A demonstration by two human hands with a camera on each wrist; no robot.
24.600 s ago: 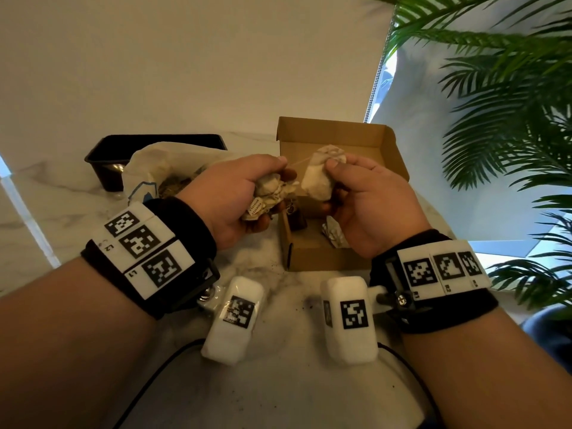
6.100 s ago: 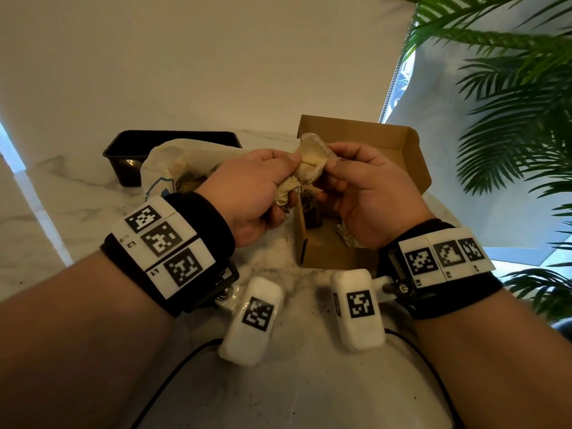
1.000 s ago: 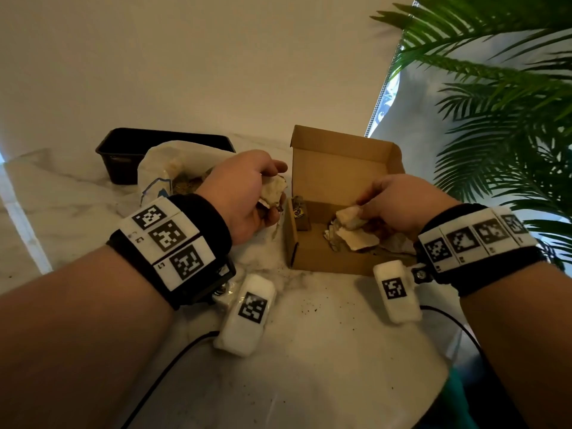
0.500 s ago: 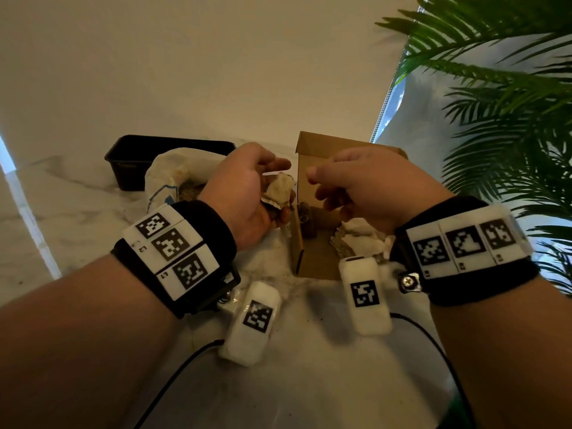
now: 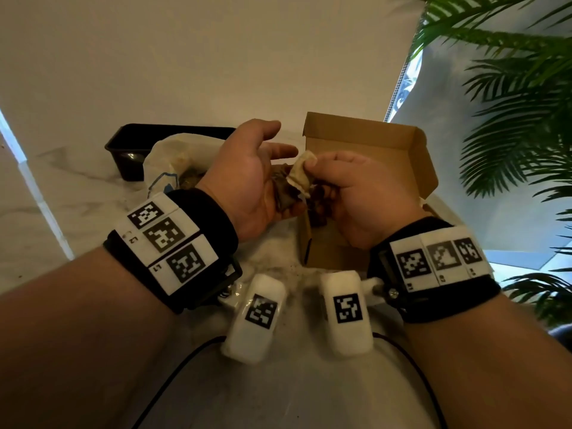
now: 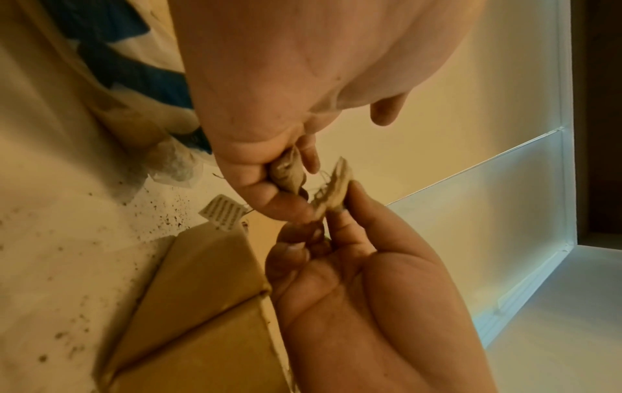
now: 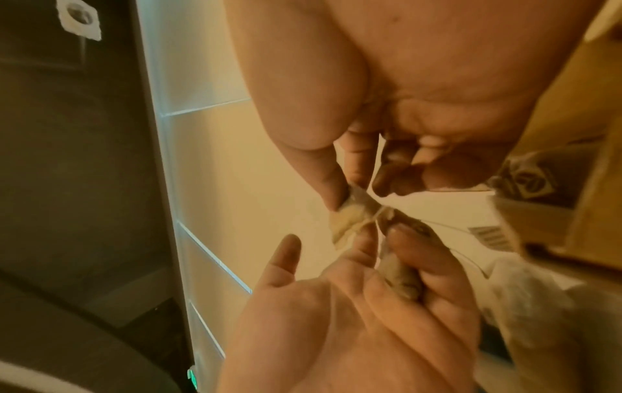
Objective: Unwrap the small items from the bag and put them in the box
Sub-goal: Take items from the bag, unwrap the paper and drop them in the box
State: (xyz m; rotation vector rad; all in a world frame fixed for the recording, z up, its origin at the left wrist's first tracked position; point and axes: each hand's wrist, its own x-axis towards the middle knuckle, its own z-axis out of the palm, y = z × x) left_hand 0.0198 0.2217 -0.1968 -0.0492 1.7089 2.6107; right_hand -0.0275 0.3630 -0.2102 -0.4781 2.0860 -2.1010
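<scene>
Pinching the wrapper (image 5: 298, 171), the right hand (image 5: 353, 193) peels it off the item (image 5: 283, 196) in the left hand's (image 5: 247, 178) grip.

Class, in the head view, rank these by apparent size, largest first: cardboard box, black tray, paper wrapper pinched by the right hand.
1. cardboard box
2. black tray, partly hidden behind the bag, so its rank is unsure
3. paper wrapper

The right hand (image 5: 356, 193) hides most of the box (image 5: 365, 140) floor; the bag (image 5: 167, 162) contents are indistinct.
</scene>
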